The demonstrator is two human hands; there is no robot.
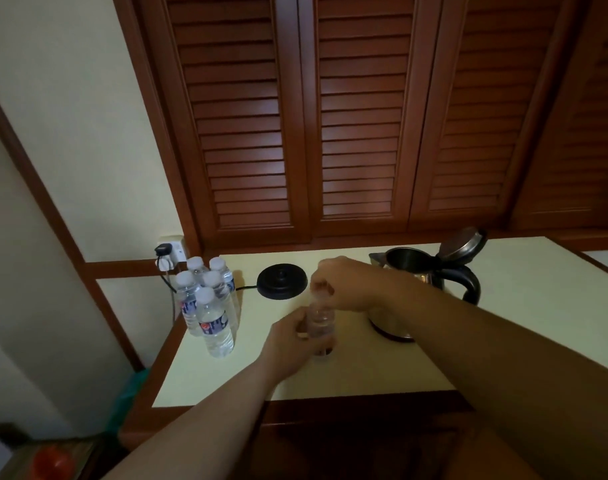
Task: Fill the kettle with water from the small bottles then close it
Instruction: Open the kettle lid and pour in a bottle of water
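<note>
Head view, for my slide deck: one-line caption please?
Left hand steadies a small clear plastic bottle while right hand grips its top beside the open steel kettle.

Cap of held bottle hidden under right hand, kettle body partly behind forearm, bottle labels blurred

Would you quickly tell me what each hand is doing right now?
Left hand: grips the bottle.
Right hand: fingers pinch its cap.
</note>
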